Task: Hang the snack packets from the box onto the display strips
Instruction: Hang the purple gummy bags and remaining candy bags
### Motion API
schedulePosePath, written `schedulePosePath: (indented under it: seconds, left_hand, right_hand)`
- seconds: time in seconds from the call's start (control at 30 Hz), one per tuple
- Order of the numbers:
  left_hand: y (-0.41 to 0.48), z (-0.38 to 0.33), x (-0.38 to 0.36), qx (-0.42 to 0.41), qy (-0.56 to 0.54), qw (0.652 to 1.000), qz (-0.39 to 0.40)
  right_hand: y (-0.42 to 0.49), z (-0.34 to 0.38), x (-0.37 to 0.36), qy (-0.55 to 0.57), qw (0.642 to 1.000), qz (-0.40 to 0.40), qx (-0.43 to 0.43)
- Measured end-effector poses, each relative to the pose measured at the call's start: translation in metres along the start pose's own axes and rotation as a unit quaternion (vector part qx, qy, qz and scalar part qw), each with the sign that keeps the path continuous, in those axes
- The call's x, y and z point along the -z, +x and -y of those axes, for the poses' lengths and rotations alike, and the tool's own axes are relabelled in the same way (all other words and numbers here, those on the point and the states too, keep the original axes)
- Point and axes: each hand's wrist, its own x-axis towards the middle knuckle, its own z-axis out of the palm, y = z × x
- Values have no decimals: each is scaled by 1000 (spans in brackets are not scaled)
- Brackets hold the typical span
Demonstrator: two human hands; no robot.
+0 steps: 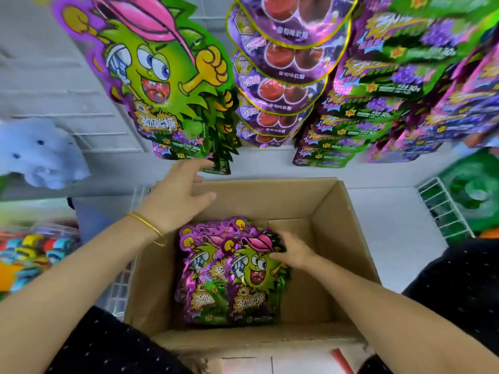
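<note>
An open cardboard box (348, 228) lies below me with a stack of green-and-purple monster snack packets (235, 276) inside. My right hand (293, 251) rests down in the box, its fingers on the upper right edge of the top packet; whether it grips the packet I cannot tell. My left hand (178, 195), a gold bangle on its wrist, hovers over the box's far left corner with fingers spread and relaxed, holding nothing. Just above its fingertips hangs a column of the same monster packets (167, 85) on a display strip.
Purple round-fruit candy packets (280, 68) hang in the middle column, with purple-green packets (378, 90) to their right. A blue plush toy (40, 155) is at left. Colourful items sit in a tub (35, 249) at lower left. A white wire rack (445, 209) stands at right.
</note>
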Motion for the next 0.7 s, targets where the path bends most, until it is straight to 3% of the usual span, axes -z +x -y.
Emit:
schedulePosePath:
  seconds: [0.2,0.33,0.43,0.53,0.63,0.7]
  left_hand:
    - [6,7,-3,10,3,1000,18]
    - [10,9,-7,21,6,999,24]
    - [12,8,-13,17,21,999,45]
    - [10,7,-19,13,38,993,112]
    - [4,2,-25,19,54,979,195]
    - [2,-4,-25,-4,70,980,185]
  right_hand:
    - [32,2,-5,35,999,-15,11]
    - [37,6,4,44,996,-67,26]
    - [23,18,24,85,993,8,86]
    - [-5,48,56,85,982,86,148]
    - [-30,80,88,132,969,95,187]
    - [-44,100,103,147,962,82,213]
